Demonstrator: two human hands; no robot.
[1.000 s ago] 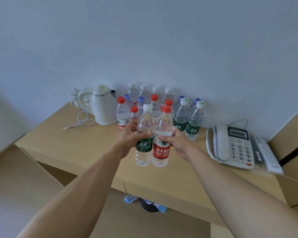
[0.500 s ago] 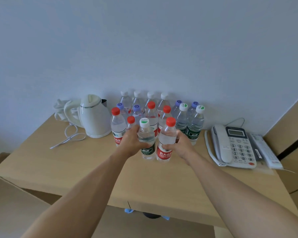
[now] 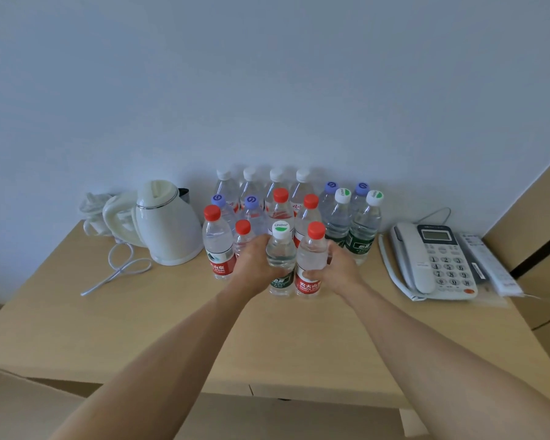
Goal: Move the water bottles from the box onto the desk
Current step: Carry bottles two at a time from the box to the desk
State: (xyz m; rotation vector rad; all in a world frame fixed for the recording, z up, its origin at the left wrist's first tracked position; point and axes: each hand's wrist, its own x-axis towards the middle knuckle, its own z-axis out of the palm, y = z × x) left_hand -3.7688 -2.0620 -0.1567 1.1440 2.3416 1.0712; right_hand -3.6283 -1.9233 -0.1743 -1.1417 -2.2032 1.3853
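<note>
- The left hand (image 3: 255,265) grips the green-label bottle (image 3: 280,260), fingers curled round its left side at mid-body; the white cap and neck stand clear above the hand, and the label shows below it.
- The right hand (image 3: 337,268) grips the red-cap bottle (image 3: 311,262), thumb across its front just above the red label and the other fingers wrapped behind its right side, mostly hidden.
- Both bottles are upright, side by side and touching, between the two hands.
- Their bases are at the desk (image 3: 140,328) surface; whether they rest on it or hang just above, I cannot tell.
- They stand at the front of a cluster of bottles (image 3: 280,208) that reaches back to the wall: white caps at the back, then purple and red, with two green-label ones to the right.
- A single red-label bottle (image 3: 217,246) stands just left of the left hand, apart from it.
- A white kettle (image 3: 169,227) sits left of the cluster, its cord (image 3: 121,268) looped on the desk.
- A phone (image 3: 432,260) lies to the right, well apart from the hands.
</note>
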